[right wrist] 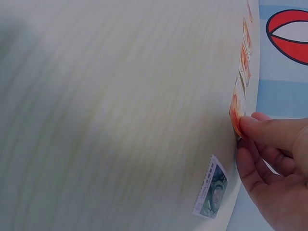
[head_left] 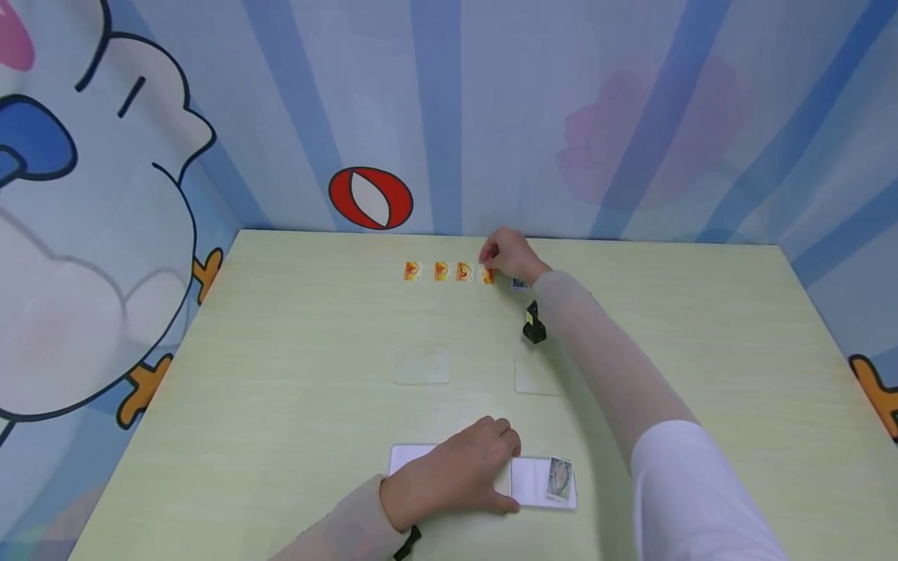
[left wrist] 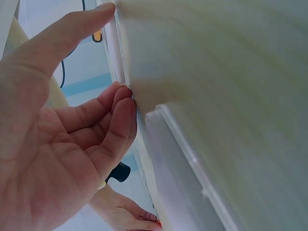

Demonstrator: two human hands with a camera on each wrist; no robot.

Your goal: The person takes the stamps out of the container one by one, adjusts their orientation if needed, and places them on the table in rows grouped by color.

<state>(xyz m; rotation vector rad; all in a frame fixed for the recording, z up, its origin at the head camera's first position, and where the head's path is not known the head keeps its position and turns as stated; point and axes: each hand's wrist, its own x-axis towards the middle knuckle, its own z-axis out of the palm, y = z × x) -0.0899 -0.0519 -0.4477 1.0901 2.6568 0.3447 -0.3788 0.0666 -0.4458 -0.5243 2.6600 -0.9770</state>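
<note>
In the head view my right hand (head_left: 510,253) is at the table's far edge and pinches an orange-and-white stamp (right wrist: 236,111) between thumb and fingers. That stamp stands at the right end of a row of similar stamps (head_left: 464,271), flat on the table. A dark blue-green stamp (right wrist: 213,190) with a perforated white edge lies near this hand. Close to me, my left hand (head_left: 456,471) spans a flat white plate (head_left: 529,479), thumb at its near edge and curled fingers at its far edge. A grey stamp (head_left: 560,478) rests on that plate's right side.
A second white plate (head_left: 410,452) lies partly hidden under the left hand. Two thin clear sheets, a left sheet (head_left: 422,366) and a right sheet (head_left: 536,375), lie mid-table. A patterned blue wall (head_left: 519,117) rises behind the table (head_left: 281,351). Black wrist camera (head_left: 534,323) hangs below the right wrist.
</note>
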